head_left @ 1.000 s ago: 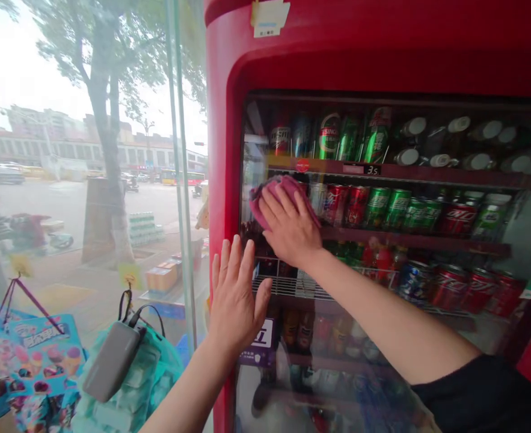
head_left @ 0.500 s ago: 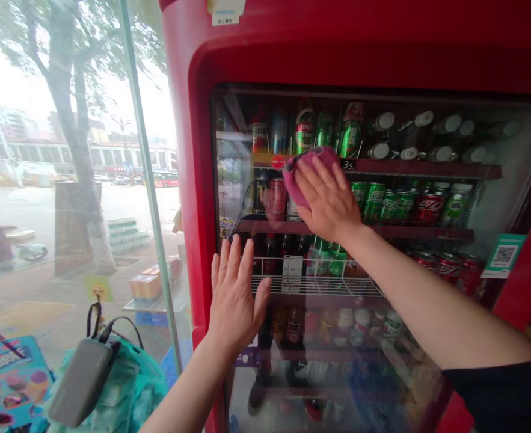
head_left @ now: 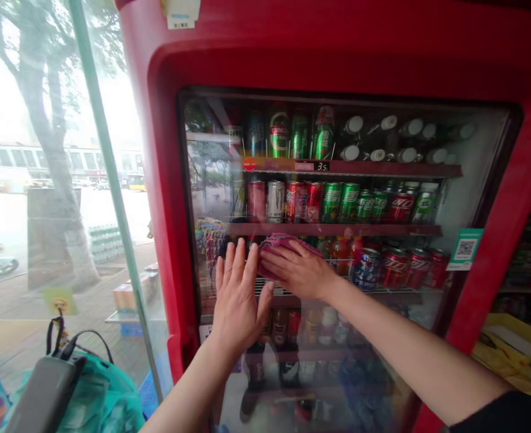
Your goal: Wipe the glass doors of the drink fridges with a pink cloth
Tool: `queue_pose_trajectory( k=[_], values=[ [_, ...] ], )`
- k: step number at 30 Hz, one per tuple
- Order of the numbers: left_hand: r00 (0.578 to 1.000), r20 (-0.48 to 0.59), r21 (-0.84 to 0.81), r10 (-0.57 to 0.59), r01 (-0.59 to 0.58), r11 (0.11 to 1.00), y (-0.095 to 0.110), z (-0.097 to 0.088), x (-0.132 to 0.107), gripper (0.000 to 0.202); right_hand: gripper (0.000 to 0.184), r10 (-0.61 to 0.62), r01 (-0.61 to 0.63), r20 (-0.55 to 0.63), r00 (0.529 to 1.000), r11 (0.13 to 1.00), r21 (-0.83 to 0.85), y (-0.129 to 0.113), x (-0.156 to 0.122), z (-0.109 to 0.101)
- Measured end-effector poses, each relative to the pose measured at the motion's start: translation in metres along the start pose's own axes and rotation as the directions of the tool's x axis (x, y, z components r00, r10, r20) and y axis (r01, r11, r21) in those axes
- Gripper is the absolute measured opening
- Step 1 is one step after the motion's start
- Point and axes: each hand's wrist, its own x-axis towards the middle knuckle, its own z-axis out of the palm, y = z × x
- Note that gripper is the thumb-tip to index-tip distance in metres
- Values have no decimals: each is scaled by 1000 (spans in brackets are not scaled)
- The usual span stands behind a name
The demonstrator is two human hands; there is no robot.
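Note:
My right hand (head_left: 299, 273) presses a pink cloth (head_left: 276, 243) flat on the glass door (head_left: 463, 180) of a red drinks fridge (head_left: 337, 66). The cloth's dark-edged top shows above my fingers, and the rest lies under my palm. Just left of it, my left hand (head_left: 240, 294) is raised with fingers stretched and palm toward the door, holding nothing. Whether that palm touches the glass I cannot tell. Behind the glass stand green cans (head_left: 341, 201), red cans (head_left: 400, 267) and bottles on several shelves.
At lower left a grey power bank (head_left: 39, 394) rests by a teal plastic bag (head_left: 112, 391). A glass pane edge (head_left: 112, 198) runs beside the fridge, with a street beyond. A green QR code sticker (head_left: 465, 249) is on the door's right side; a yellow box (head_left: 518, 343) sits farther right.
My right hand and the cloth have slid down and slightly left across the glass, closer to my left hand. My left hand stays nearly in place. The view has turned a little right.

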Motion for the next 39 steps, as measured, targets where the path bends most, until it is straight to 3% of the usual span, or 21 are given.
queue_pose_trajectory(
  k=[3,6,8,9,10,11,13,15,18,21,23,24,26,28,29,30,31,33,35,37,39],
  values=[
    [1000,11,-6,8,-7,1000,9,7,9,85,79,254,-258,-57,965,964,-64,56,-11,-31],
    [1000,6,-20,0,1,1000,15,12,20,85,85,603,-638,-240,761,764,-101,94,2,-53],
    [1000,-6,-32,-7,7,999,20,16,28,85,87,718,-770,-310,623,632,-83,97,14,-55],
    [1000,-17,-39,-5,4,999,23,18,31,85,89,739,-791,-317,595,608,-66,92,18,-52],
    [1000,-30,-45,-1,-1,999,25,21,34,84,90,738,-784,-304,602,619,-48,84,20,-47],
    [999,-44,-50,4,-6,999,28,24,38,84,90,709,-742,-274,650,670,-29,74,18,-40],
    [998,-64,-55,13,-17,998,35,32,44,84,88,566,-575,-175,806,818,0,54,5,-28],
    [997,-75,-56,18,-23,998,43,39,52,84,81,391,-391,-83,917,920,18,42,-17,-21],
    [996,-79,-53,38,-42,998,56,49,65,84,71,236,-236,-41,971,972,-9,52,-57,-28],
    [994,-94,-55,58,-64,996,69,55,77,83,75,277,-284,-78,958,955,-90,88,-89,-48],
    [992,-112,-58,65,-72,996,76,59,82,83,80,430,-450,-157,889,884,-124,118,-99,-62],
    [991,-119,-60,64,-71,996,79,60,84,83,81,530,-563,-224,818,817,-122,132,-98,-67],
    [991,-122,-64,57,-66,996,86,63,87,84,81,711,-784,-382,590,618,-61,152,-88,-72],
    [992,-117,-68,51,-60,996,93,65,89,84,82,795,-904,-494,352,425,41,157,-70,-70],
    [992,-118,-70,52,-61,996,96,67,91,84,83,807,-918,-508,301,389,73,154,-62,-67],
    [991,-118,-71,57,-66,995,100,70,92,84,85,809,-909,-491,322,410,80,148,-56,-64],
    [991,-121,-71,63,-72,995,104,72,94,83,87,796,-874,-450,405,482,67,140,-54,-61],
    [989,-125,-71,78,-87,994,111,79,97,82,90,684,-714,-307,662,700,20,124,-63,-57],
    [989,-118,-70,91,-99,993,120,86,100,82,92,504,-511,-155,850,859,-8,117,-89,-60],
    [988,-113,-77,101,-110,991,128,92,101,83,93,405,-409,-82,911,912,-32,124,-122,-68],
    [988,-113,-90,108,-119,989,135,95,100,83,92,456,-466,-118,882,882,-70,144,-150,-80]
  ],
)
